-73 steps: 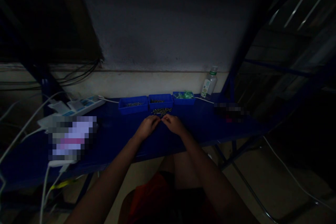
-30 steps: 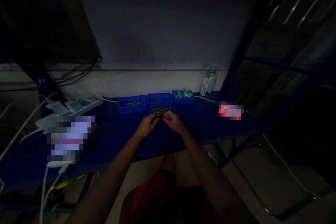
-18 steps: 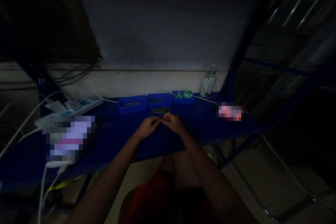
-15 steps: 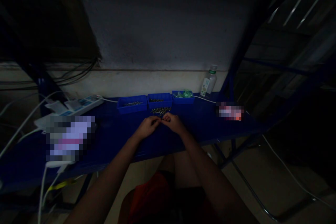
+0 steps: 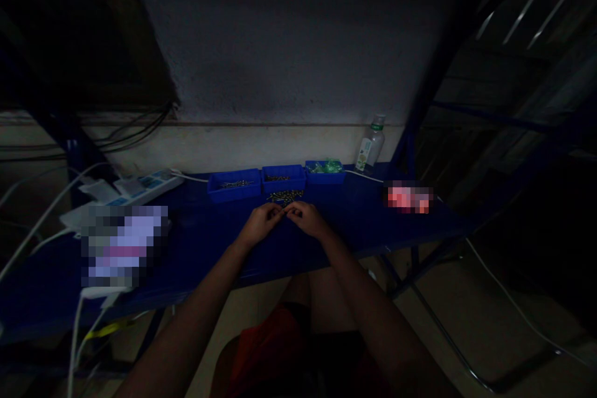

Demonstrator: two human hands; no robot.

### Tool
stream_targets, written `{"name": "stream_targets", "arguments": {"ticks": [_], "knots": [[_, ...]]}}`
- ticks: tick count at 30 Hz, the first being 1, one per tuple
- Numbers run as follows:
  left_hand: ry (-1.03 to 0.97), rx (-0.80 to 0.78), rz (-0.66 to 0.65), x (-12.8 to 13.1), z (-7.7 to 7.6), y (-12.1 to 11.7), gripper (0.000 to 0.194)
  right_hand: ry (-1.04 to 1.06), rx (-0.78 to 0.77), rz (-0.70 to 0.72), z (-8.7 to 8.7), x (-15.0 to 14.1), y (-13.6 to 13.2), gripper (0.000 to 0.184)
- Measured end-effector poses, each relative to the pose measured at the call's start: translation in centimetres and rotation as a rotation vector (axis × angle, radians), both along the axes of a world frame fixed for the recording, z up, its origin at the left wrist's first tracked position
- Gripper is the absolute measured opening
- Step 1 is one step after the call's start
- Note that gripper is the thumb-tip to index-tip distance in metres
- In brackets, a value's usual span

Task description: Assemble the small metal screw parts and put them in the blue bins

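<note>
A blue counter [image 5: 205, 230] is seen across the frame, with three blue trays [image 5: 234, 192] set at center. Below them, the left hand [image 5: 262, 223] and right hand [image 5: 308, 220] are positioned with fingers curled, tips nearly meeting; whether a part is gripped cannot be told. Small metal parts [image 5: 286, 195] are piled at frame center, between the middle tray [image 5: 283, 186] and the hands.

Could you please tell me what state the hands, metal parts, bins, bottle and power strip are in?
Left hand: fingers pinched; whether they hold anything is too small to tell
Right hand: likewise, fingertips close to the left hand's
Metal parts: loosely heaped
Left bin: open, partly filled
Middle bin: open, partly filled
Right bin: open, holding green plastic
Bottle: standing, contents unclear
Power strip: plugs inserted
</note>
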State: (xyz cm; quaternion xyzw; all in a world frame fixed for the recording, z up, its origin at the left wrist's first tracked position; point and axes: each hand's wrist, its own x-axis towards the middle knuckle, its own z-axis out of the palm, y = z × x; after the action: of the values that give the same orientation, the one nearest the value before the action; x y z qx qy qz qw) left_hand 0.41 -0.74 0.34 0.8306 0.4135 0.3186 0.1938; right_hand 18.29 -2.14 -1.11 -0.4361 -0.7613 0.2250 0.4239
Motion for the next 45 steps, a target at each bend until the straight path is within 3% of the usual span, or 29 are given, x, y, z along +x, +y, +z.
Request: {"name": "stream_targets", "arguments": {"ticks": [5, 22, 30, 45], "knots": [[0.004, 0.022, 0.012, -0.1, -0.1, 0.0, 0.026, 0.043, -0.013, -0.142, -0.3, 0.0, 0.3, 0.020], [0.036, 0.022, -0.026, -0.2, -0.2, 0.1, 0.028, -0.063, 0.009, -0.092, -0.3, 0.0, 0.1, 0.013], [0.013, 0.073, -0.077, 0.1, 0.9, -0.9, 0.030, -0.142, 0.046, -0.038, 0.0, -0.2, -0.4, 0.011], [0.001, 0.050, -0.084, 0.2, 0.8, -0.9, 0.034, -0.194, 0.022, -0.056, 0.1, -0.3, -0.5, 0.012]]}}
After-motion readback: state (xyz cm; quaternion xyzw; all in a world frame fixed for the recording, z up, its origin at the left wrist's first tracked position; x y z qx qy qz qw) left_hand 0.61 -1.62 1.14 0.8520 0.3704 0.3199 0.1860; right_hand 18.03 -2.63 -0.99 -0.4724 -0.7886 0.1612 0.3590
